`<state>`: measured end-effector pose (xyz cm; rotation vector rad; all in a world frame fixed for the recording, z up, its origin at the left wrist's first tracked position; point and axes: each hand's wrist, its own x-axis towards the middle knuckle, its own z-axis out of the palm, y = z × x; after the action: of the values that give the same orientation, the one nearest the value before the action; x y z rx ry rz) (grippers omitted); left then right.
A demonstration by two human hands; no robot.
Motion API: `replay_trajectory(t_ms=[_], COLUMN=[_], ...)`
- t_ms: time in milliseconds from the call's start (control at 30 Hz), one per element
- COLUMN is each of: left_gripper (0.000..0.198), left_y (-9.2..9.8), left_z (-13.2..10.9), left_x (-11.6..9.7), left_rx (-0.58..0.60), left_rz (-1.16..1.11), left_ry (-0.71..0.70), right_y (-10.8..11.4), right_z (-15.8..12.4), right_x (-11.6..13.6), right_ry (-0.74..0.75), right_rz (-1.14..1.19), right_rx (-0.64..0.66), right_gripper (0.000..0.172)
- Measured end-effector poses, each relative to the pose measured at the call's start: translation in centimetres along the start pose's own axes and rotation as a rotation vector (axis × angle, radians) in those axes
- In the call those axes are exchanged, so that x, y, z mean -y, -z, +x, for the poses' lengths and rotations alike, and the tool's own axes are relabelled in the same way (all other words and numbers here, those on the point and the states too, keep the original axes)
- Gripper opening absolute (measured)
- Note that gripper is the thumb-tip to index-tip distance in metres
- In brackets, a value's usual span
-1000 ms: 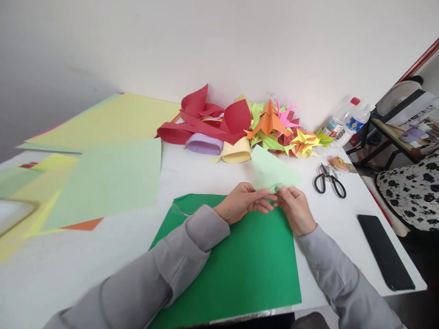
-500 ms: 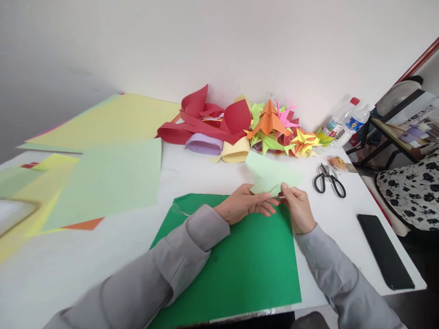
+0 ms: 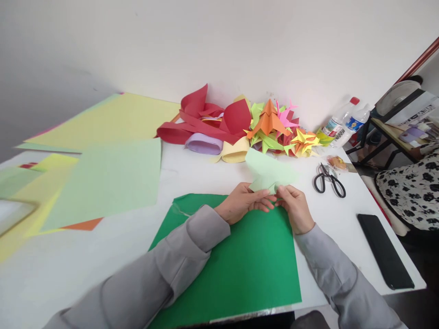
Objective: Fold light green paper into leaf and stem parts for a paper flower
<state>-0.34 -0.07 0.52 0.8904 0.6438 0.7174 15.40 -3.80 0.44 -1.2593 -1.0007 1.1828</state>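
A pale green folded paper [image 3: 269,170] is held up above the far edge of a dark green sheet [image 3: 236,260]. My left hand [image 3: 244,201] grips its lower left edge, thumb on top and fingers beneath. At the lower right edge, my right hand [image 3: 295,205] pinches the paper between thumb and fingers, close to the left fingertips. Creases show near the two thumbs. The underside of the paper and part of the right fingers are hidden.
Behind stand red paper shapes [image 3: 219,121] and several folded paper stars [image 3: 270,123]. Black-handled scissors [image 3: 329,180], a black phone-like slab [image 3: 386,251] and two bottles [image 3: 338,123] are on the right. Large paper sheets [image 3: 113,178] cover the left. A person in a patterned garment [image 3: 411,192] is at far right.
My right thumb has moved slightly left and down along the paper's lower edge, nearer the left hand. The paper's right side has tilted a little; the left hand is nearly still.
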Motion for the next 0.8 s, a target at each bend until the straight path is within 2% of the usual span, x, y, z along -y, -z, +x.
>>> replay_trajectory(t_ms=[233, 667, 800], left_gripper=[0.038, 0.037, 0.035], left_y=[0.02, -0.23, -0.26], left_z=[0.12, 0.07, 0.03], left_x=[0.39, 0.56, 0.58], left_rx=[0.006, -0.014, -0.009], left_rz=[0.039, 0.126, 0.158], left_ry=[-0.024, -0.038, -0.023], right_y=[-0.31, -0.31, -0.25], right_z=[-0.27, -0.26, -0.23], right_x=[0.08, 0.06, 0.02], right_ry=[0.041, 0.015, 0.012], right_rz=[-0.058, 0.002, -0.097], right_rx=[-0.024, -0.009, -0.093], right_gripper=[0.029, 0.027, 0.033])
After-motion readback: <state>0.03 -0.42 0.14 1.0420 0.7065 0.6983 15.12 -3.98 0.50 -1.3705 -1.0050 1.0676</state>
